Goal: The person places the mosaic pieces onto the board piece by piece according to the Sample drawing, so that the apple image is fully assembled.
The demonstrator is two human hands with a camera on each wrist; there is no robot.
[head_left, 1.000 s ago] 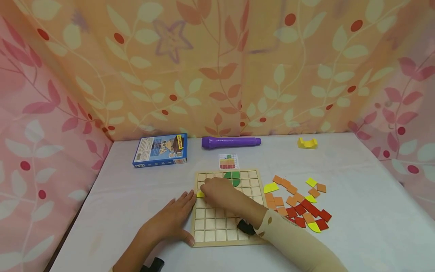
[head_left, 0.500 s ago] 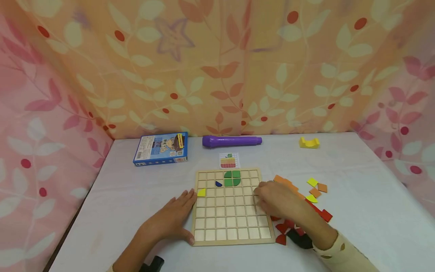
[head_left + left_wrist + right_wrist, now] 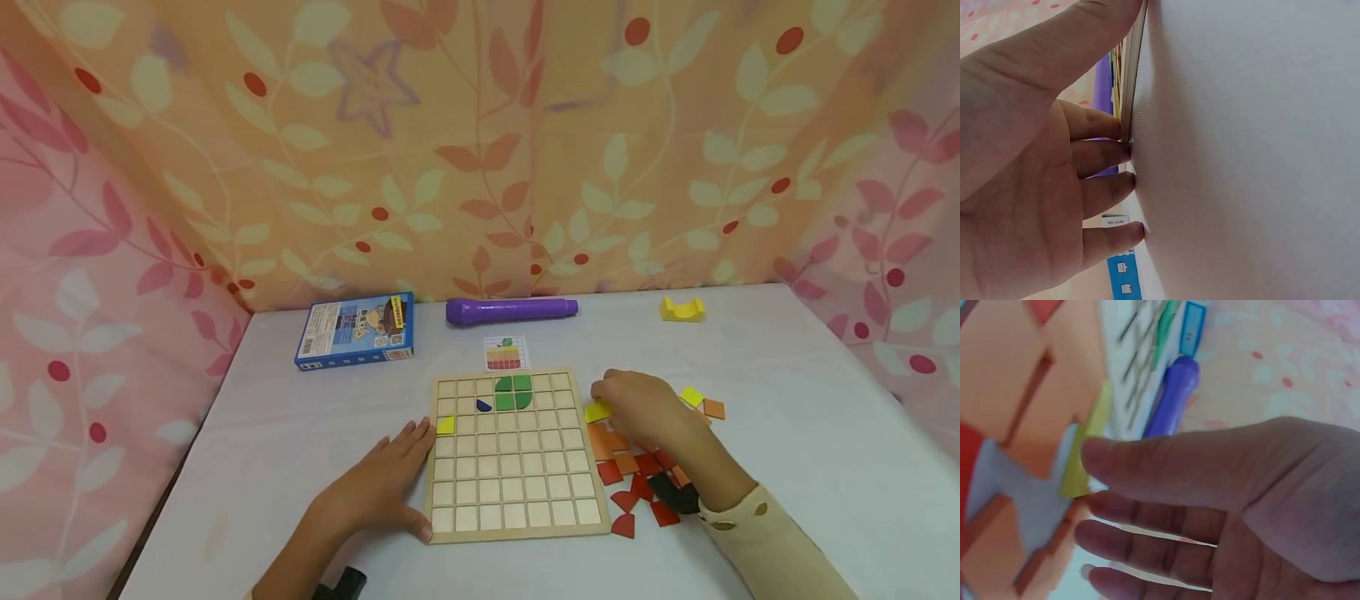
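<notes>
Pale wooden board (image 3: 519, 463), divided into square cells, lying flat on a white-covered counter (image 3: 262, 458). Beside its left edge is a person's left hand (image 3: 386, 483), fingers straight and thumb spread wide; the fingertips touch the upper part of that edge, the thumb the near corner. Right of the board, the right hand (image 3: 641, 404) reaches down over loose pieces. Its thumb is at a yellow piece (image 3: 597, 412) just beside the board's right edge, the other fingers slightly bent; whether it grips the piece, I cannot tell. Orange pieces (image 3: 625, 463) and red pieces (image 3: 610, 472) lie scattered beneath and near this hand. On the board, green pieces (image 3: 504, 402) form a leaf-like shape near the top, a small dark blue piece (image 3: 483, 405) sits just left of them, and a yellow square (image 3: 446, 425) fills a left-column cell. Beyond the board lie a small printed card (image 3: 506, 354), a purple microphone-shaped object (image 3: 512, 311) and a blue box (image 3: 355, 331).
</notes>
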